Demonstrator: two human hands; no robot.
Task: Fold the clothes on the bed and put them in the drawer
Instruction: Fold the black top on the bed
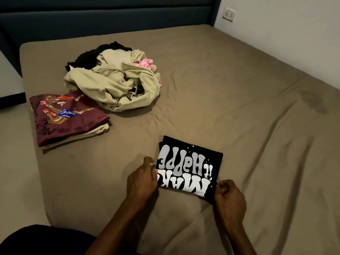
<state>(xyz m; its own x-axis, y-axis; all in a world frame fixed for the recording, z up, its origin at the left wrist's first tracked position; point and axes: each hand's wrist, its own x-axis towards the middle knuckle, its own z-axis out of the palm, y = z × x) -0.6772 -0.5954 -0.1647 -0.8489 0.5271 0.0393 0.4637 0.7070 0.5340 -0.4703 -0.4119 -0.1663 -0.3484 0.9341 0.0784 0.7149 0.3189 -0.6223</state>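
Observation:
A folded black T-shirt with white lettering (189,168) lies on the brown bed sheet (239,107) near the front. My left hand (141,181) grips its left edge with curled fingers. My right hand (230,197) pinches its near right corner. A folded maroon printed shirt (68,118) sits on a folded beige garment at the left. Behind it lies a loose pile of unfolded clothes (114,80), beige, black and pink.
A dark padded headboard (110,19) runs along the back. A white wall with a socket (229,14) stands at the right. A white surface (9,78) borders the bed's left side. No drawer is in view.

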